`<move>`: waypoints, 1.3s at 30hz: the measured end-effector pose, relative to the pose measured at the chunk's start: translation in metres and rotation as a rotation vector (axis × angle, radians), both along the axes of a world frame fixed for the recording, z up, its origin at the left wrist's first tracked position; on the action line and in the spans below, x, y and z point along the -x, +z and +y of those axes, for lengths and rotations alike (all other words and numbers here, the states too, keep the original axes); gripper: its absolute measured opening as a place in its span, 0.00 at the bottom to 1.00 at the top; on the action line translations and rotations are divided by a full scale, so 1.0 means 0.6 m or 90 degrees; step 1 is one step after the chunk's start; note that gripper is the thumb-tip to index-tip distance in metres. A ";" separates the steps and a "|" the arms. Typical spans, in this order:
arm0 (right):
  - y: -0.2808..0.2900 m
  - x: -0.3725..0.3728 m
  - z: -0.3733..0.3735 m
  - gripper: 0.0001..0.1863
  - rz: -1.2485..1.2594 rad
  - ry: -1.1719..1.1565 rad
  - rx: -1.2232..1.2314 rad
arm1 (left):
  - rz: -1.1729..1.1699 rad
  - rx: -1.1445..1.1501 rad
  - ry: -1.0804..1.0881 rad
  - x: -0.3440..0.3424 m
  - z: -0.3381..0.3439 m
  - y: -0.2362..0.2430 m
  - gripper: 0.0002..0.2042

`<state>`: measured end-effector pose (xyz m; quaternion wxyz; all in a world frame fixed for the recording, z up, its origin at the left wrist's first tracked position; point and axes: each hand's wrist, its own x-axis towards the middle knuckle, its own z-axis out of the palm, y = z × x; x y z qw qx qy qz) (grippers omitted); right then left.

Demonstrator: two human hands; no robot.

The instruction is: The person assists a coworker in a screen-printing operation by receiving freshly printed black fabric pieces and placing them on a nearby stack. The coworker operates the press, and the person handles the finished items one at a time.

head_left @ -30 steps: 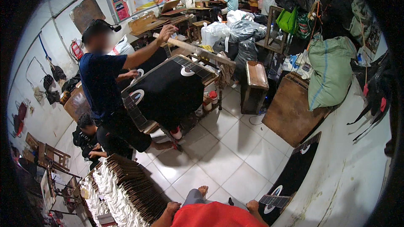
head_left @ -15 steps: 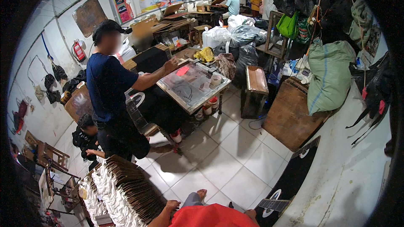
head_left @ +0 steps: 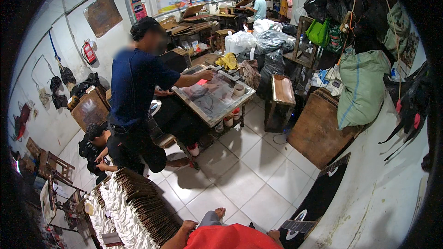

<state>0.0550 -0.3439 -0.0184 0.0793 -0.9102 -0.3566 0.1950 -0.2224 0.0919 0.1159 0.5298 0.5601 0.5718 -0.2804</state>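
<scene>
A bulging pale green woven sack (head_left: 362, 87) with a blue stripe stands against a brown board (head_left: 323, 129); its contents are hidden. Clear plastic bags (head_left: 270, 40) and black ones (head_left: 272, 64) lie heaped further back, their contents unclear. Pots (head_left: 229, 121), some with red on them, stand below the printing table (head_left: 173, 117); what they hold cannot be seen.

A second ago a co-worker (head_left: 134, 87) in navy was holding the screen frame (head_left: 210, 120) raised; now it lies flat, and the co-worker leans further over it, a hand (head_left: 207, 74) beside a red-pink patch. The wearer's right hand (head_left: 275, 235) is more hidden by the red shirt (head_left: 230, 237) than it was then.

The wearer's left hand (head_left: 188, 227) is just beside a stack of brown boards (head_left: 147, 207) with white cloth (head_left: 124, 212) bunched along its left; the row runs from upper left to lower right. The right hand is nearest a long black panel (head_left: 318, 196) with eye prints, its long axis slanting up rightward along the wall (head_left: 369, 180). The two hands are well apart; whether either grips anything, I cannot tell.
</scene>
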 end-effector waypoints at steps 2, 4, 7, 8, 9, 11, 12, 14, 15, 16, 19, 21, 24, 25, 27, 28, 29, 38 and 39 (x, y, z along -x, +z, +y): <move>0.002 -0.006 0.007 0.12 0.009 -0.009 0.015 | 0.001 0.012 0.004 0.004 0.003 -0.006 0.20; 0.002 -0.011 0.014 0.12 0.003 0.038 0.033 | -0.027 0.014 -0.051 0.013 0.009 -0.020 0.21; 0.000 -0.011 0.024 0.12 0.007 0.028 0.039 | -0.086 -0.008 -0.164 0.033 0.017 -0.048 0.21; -0.002 -0.011 0.027 0.12 0.010 0.012 0.037 | -0.093 -0.016 -0.172 0.038 0.018 -0.056 0.21; -0.002 -0.011 0.029 0.12 0.009 0.034 0.036 | -0.093 -0.035 -0.215 0.042 0.020 -0.062 0.21; -0.001 -0.010 0.031 0.12 -0.004 0.084 0.067 | -0.087 -0.015 -0.140 0.047 0.021 -0.071 0.21; 0.000 -0.010 0.031 0.12 0.015 0.064 0.043 | -0.082 -0.017 -0.162 0.047 0.020 -0.073 0.21; 0.004 -0.006 0.032 0.11 0.029 0.035 0.060 | -0.100 -0.029 -0.196 0.048 0.021 -0.075 0.21; 0.008 -0.004 0.032 0.11 0.029 0.051 0.042 | -0.096 -0.067 -0.271 0.047 0.021 -0.076 0.20; 0.013 -0.001 0.031 0.12 0.029 0.067 0.024 | -0.108 -0.060 -0.257 0.048 0.021 -0.078 0.20; 0.026 0.009 0.042 0.12 0.128 -0.134 0.025 | -0.099 -0.108 -0.332 0.051 0.024 -0.086 0.20; 0.039 0.015 0.051 0.13 0.182 -0.284 0.045 | -0.107 -0.131 -0.398 0.055 0.028 -0.093 0.20; 0.058 0.021 0.062 0.14 0.198 -0.367 0.067 | -0.163 -0.232 -0.570 0.061 0.032 -0.101 0.20; 0.062 0.023 0.064 0.14 0.203 -0.369 0.068 | -0.168 -0.198 -0.491 0.061 0.032 -0.103 0.20; 0.066 0.023 0.067 0.15 0.212 -0.366 0.070 | -0.121 -0.142 -0.404 0.061 0.032 -0.108 0.19; 0.066 0.022 0.067 0.14 0.214 -0.362 0.071 | -0.105 -0.109 -0.339 0.060 0.031 -0.110 0.19; 0.064 0.022 0.065 0.14 0.221 -0.368 0.074 | -0.080 -0.071 -0.279 0.059 0.032 -0.113 0.19; 0.026 0.014 0.050 0.11 0.019 0.017 0.038 | -0.137 -0.108 -0.312 0.058 0.040 -0.084 0.17; 0.020 0.012 0.051 0.11 0.010 0.034 0.027 | -0.117 -0.066 -0.207 0.052 0.038 -0.073 0.17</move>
